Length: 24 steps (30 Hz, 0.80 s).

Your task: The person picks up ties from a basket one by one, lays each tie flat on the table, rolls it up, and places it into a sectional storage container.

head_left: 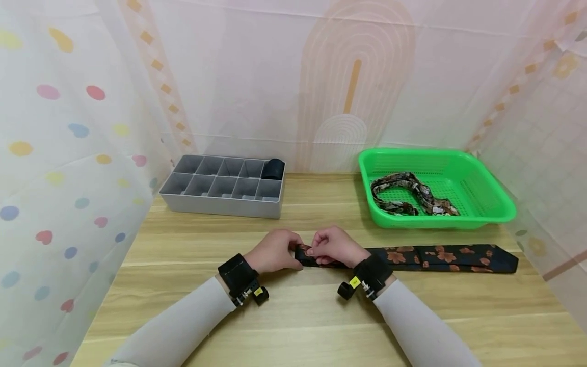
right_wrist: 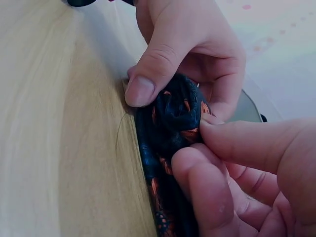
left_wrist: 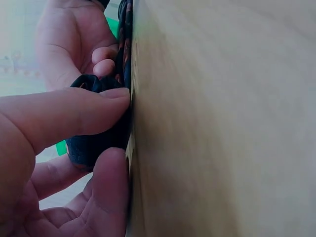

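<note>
A dark necktie with orange-brown flowers (head_left: 445, 258) lies lengthwise on the table, its pointed wide end to the right. The opposite end is curled into a small roll (right_wrist: 170, 111). My left hand (head_left: 275, 251) holds this roll from the left, thumb on one side and fingers around the other, as the left wrist view shows. From the right, my right hand (head_left: 338, 245) pinches the roll's edge between thumb and fingers. In the head view the hands cover part of the roll, and the right hand hides a stretch of the tie.
A grey divided box (head_left: 224, 206) stands at the back left, with a dark rolled item (head_left: 273, 169) in its back-right compartment. At the back right, a green plastic basket (head_left: 497, 204) holds a crumpled patterned cloth strip (head_left: 424, 193). Both sit on the wooden table (head_left: 293, 326), with printed curtains behind.
</note>
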Each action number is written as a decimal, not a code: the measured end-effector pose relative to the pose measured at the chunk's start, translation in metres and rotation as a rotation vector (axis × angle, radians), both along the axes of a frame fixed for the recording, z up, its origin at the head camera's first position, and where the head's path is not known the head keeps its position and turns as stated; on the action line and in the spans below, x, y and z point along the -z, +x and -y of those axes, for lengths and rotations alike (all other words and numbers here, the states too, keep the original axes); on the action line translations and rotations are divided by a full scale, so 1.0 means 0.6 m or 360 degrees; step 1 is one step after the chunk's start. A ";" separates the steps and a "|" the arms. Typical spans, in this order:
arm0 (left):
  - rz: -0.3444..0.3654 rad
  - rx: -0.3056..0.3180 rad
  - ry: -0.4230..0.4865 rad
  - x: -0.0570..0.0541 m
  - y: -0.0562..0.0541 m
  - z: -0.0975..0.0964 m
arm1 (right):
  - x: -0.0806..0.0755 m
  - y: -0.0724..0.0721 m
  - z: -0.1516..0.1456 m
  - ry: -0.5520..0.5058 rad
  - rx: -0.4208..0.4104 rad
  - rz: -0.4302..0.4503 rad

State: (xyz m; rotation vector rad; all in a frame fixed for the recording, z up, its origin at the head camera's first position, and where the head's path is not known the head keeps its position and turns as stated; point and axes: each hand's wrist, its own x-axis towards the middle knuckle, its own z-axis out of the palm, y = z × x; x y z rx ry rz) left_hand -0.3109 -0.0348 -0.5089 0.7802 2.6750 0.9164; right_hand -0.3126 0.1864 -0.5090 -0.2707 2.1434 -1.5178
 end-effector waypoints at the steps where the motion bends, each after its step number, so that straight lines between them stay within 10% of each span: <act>1: 0.0004 -0.0001 0.0003 -0.001 0.000 0.001 | -0.002 0.000 0.001 -0.0007 0.0000 0.0004; 11: 0.0108 -0.0013 0.0008 -0.020 0.011 0.011 | -0.006 0.006 0.009 -0.0056 -0.0040 -0.0020; 24: -0.0038 -0.0038 0.0132 -0.011 0.010 0.001 | -0.005 0.008 0.013 0.0182 -0.0081 -0.0325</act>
